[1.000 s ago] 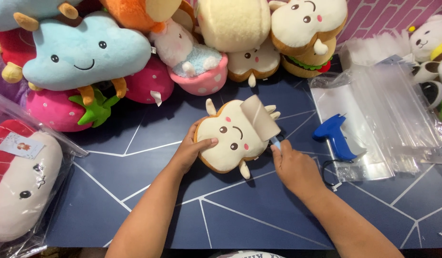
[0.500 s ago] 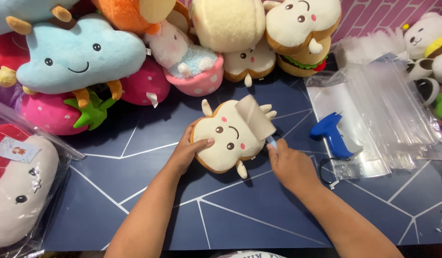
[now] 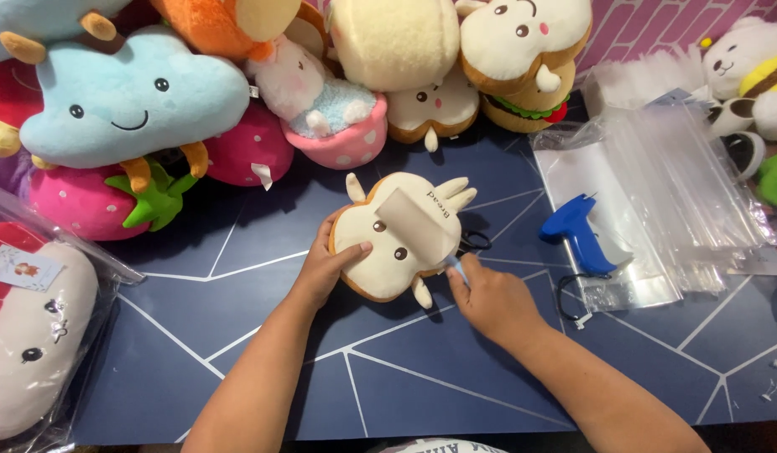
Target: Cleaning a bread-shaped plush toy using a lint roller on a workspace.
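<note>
A cream, toast-shaped plush toy point(image 3: 388, 252) with a brown crust edge and a small face lies on the dark blue table point(image 3: 263, 352). A white paper tag point(image 3: 422, 220) rests across its upper right side. My left hand point(image 3: 325, 264) grips the toy's left edge, thumb on its face. My right hand point(image 3: 489, 298) is at the toy's lower right corner, fingers pinched on a small pale piece there beside the tag; what it is I cannot tell.
A blue tagging gun point(image 3: 577, 235) lies on a stack of clear plastic bags point(image 3: 665, 193) at right. Several plush toys crowd the back edge, among them a blue cloud point(image 3: 128, 105). A bagged plush point(image 3: 32, 335) sits at left.
The toy and both hands have stayed almost still. My right hand has shifted slightly along the toy's lower right corner.
</note>
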